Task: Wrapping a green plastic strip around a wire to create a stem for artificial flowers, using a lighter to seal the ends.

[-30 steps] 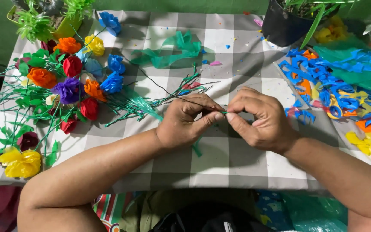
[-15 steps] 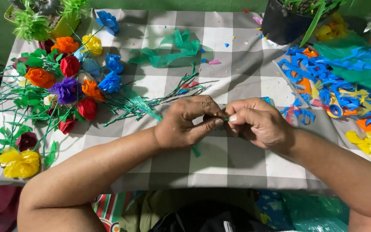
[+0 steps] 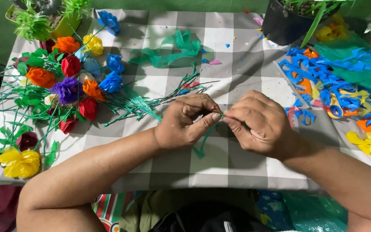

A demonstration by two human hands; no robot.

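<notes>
1. Tabletop [image 3: 237, 68]: covered with a grey-and-white checked cloth; framing nearly the same as half a second ago.
2. Paper flowers [image 3: 67, 86], far left: red, orange, yellow, blue and purple blooms on green wire stems, heaped together; unmoved since the earlier frames.
3. Cut paper pieces [image 3: 344, 92], far right: blue, orange and yellow shapes spread in a loose pile; unchanged.
4. Dark plant pot [image 3: 286, 23], top right, standing at the tabletop's far edge; unchanged.
5. Crumpled green paper [image 3: 172, 49], top centre, lying flat and well apart from both hands; unchanged.
6. Left hand [image 3: 185, 122], centre: fingers curled, thumb and forefinger pinched together on the green strip. Compared with one second ago, thumb stretched further toward the right hand.
7. Right hand [image 3: 258, 124], just beside the left: fingertips closed on the same strip, meeting the left thumb tip. Compared with one second ago, knuckles tipped lower and wrist drawn nearer the tabletop edge.
8. Green strip [image 3: 205, 139]: thin, clamped between both hands at the pinch point, loose end hanging below the left thumb down to the cloth, curled at the bottom. Tail more exposed than in the earlier frames.
</notes>
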